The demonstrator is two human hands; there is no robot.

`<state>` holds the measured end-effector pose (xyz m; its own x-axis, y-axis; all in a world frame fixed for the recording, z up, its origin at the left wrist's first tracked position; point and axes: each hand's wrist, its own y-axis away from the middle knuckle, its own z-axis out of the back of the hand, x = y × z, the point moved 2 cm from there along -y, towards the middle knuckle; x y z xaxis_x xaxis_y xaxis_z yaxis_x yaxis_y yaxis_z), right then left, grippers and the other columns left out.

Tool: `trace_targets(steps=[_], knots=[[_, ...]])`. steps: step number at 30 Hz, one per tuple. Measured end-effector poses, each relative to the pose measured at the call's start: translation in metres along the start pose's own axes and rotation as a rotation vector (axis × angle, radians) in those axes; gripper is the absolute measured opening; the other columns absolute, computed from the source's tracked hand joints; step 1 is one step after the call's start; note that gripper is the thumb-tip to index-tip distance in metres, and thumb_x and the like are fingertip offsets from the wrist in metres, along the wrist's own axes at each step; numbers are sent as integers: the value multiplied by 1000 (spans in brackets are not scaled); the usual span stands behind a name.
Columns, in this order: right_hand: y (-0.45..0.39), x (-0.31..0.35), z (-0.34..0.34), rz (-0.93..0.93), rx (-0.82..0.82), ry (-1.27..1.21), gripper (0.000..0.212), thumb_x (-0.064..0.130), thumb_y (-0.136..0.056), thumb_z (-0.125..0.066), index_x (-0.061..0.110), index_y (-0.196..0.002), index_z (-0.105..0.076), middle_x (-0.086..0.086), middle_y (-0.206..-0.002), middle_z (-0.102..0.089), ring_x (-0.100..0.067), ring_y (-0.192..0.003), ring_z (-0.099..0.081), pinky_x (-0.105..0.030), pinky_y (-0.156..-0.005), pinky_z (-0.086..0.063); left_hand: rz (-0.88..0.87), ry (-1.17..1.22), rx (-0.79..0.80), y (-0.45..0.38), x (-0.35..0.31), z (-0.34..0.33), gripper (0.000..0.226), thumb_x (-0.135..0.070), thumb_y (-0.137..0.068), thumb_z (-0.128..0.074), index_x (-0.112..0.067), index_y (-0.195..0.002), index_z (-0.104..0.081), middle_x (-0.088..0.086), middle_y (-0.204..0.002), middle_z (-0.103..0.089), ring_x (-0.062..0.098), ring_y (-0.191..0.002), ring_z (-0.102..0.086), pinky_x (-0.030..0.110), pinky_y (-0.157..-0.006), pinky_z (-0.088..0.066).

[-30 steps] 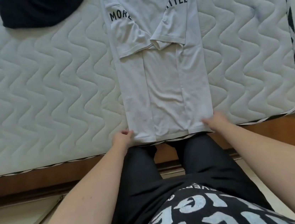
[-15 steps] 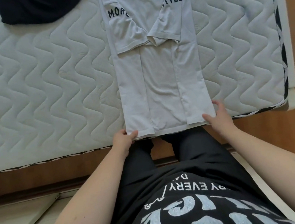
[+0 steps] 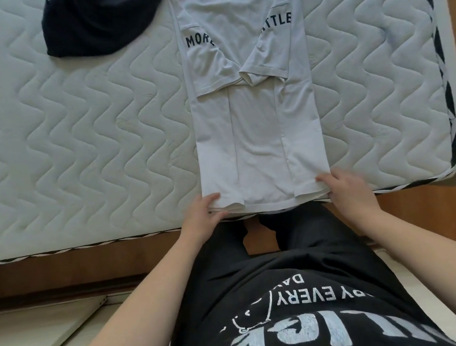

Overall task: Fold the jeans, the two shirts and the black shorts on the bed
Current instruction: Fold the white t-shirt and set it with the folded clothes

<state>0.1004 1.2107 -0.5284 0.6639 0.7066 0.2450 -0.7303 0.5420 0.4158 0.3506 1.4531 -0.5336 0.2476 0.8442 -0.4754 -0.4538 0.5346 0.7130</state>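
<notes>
White shirt (image 3: 253, 106) is laid flat on the bed (image 3: 73, 140), sides and sleeves already folded in. Left hand (image 3: 201, 215) and right hand (image 3: 348, 191) each pinch a bottom hem corner, fingers clamped on fabric. Dark garment (image 3: 93, 19) sits top-left.

The shirt (image 3: 256, 129) is laid lengthwise on the bed (image 3: 75, 151), its hem at the near edge. The shorts (image 3: 93, 22) are placed behind it, to the left.

A home bedroom: quilted mattress (image 3: 75, 151) on a wooden bed frame (image 3: 60, 268).
</notes>
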Motion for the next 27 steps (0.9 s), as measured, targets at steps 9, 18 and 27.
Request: trace_targets(steps=[9,18,27], knots=[[-18,14,29,259,-275,85,6,11,-74,-64,8,-79,-63,-16,-122,-58,-34,-114,-48,-43,-91,-33,-292,-495,-415,2,-33,19,24,-1,-54,-83,-17,-70,-73,9,-77,-55,30,-68,-52,31,-60,-32],[-21,16,98,352,-126,87,57,-13,-42,-84,12,-91,-74,-5,-65,-65,-27,-48,-59,-27,-37,-34,-564,-768,-211,15,-85,58,38,18,-55,-74,-8,-81,-66,6,-83,-68,26,-54,-63,25,-42,-32],[0,26,121,93,8,-28,32,18,-99,-48,24,-127,-63,-2,-125,-64,-31,-112,-58,-39,-85,-47,-515,-787,36,47,-104,83,74,10,-90,-36,-42,-141,-48,-13,-140,-53,21,-116,-57,29,-70,-37]])
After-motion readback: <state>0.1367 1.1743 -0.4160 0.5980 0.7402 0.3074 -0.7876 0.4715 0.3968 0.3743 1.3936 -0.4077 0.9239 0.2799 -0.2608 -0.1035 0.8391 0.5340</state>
